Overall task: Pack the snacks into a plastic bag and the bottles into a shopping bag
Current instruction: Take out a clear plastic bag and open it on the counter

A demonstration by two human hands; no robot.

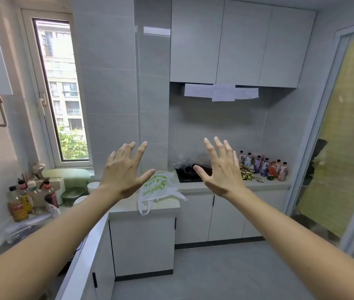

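We hold both bare arms out over a grey-tiled kitchen floor, palms away. Our left hand (125, 169) is spread wide, fingers apart and slightly curled, holding nothing; our right hand (222, 169) is equally splayed and empty, thumb pointing in toward the left.

Just beyond the left thumb, at about 12 o'clock from us, a thin white shopping bag (157, 189) printed with green lettering lies crumpled on the pale countertop (126, 207). Its long axis runs from the far back of the counter toward the near edge, and one soft loop handle droops over that edge.

Behind the right hand, at 1 o'clock, a crinkled clear plastic bag (182, 160) sits on the glossy black gas hob (188, 175); its exact outline is hard to make out.

Further right, at 2 o'clock, a row of small drink bottles (264, 166) stands upright near the wall, caps up, with purple, red and pale labels. In front of them lies a loose heap of gold-foil wrapped snacks (248, 173), shiny and creased.

At 10 o'clock, tall sauce bottles (31, 198) cluster upright by the window (61, 89). Flat, matte white wall cabinets (236, 42) hang above the hob, with sheets of paper (221, 93) taped under them.
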